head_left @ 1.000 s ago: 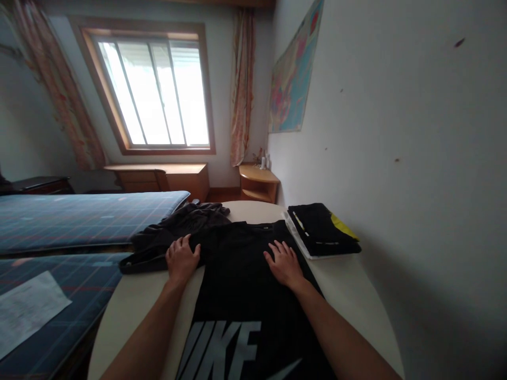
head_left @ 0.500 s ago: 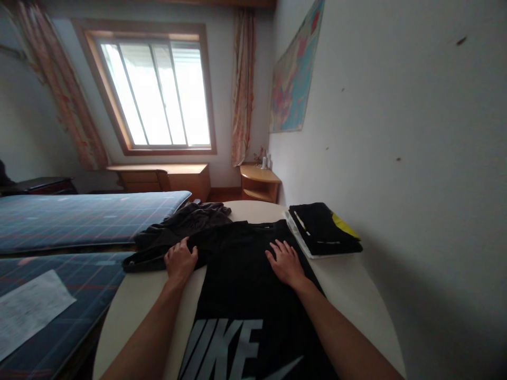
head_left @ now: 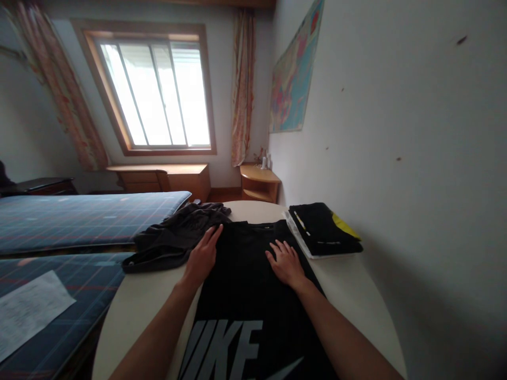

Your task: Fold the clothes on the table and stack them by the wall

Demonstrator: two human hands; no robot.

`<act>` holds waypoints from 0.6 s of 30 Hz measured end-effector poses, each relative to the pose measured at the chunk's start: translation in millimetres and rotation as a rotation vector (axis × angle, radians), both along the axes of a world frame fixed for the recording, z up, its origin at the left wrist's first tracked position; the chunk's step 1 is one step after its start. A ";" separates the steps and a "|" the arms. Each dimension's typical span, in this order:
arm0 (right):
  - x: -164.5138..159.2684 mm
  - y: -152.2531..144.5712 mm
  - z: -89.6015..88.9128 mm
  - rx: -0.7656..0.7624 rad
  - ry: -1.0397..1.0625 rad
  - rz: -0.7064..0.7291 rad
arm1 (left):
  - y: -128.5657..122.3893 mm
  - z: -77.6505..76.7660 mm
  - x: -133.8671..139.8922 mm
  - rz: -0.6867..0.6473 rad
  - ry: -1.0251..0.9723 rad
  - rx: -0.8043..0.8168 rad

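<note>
On the pale, curved-edged table (head_left: 348,290), a black NIKE T-shirt (head_left: 245,274) lies spread beside a crumpled dark garment (head_left: 174,235). The left hand (head_left: 203,259), fingers extended, lies along the shirt's side edge; whether it pinches cloth cannot be told. The right hand (head_left: 284,262) rests flat, fingers slightly spread. Light, even pressure would probably limit creasing. The hem is cut off; the left thumb is indistinct.

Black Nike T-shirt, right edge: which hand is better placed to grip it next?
Probably the right hand: it lies on the black Nike T-shirt near that edge; the left hand is at the opposite shoulder.
</note>
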State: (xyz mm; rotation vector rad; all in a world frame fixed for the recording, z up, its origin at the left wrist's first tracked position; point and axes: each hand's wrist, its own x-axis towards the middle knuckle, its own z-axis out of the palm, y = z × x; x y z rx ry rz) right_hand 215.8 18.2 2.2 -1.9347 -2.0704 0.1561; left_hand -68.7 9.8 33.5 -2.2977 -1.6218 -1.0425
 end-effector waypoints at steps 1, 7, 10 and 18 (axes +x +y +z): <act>0.0 0.2 -0.3 -0.002 0.000 0.002 | -3.5 1.9 5.2 -0.079 0.058 -0.010; 0.0 1.0 -1.6 0.001 0.001 0.004 | -17.1 13.3 14.0 -0.241 0.139 -0.028; 0.0 0.9 -1.9 0.003 0.005 0.002 | -18.4 12.9 6.6 -0.141 0.130 -0.081; -5.4 6.2 2.1 -0.024 -0.013 -0.042 | -12.8 -4.3 -5.2 0.010 0.045 -0.394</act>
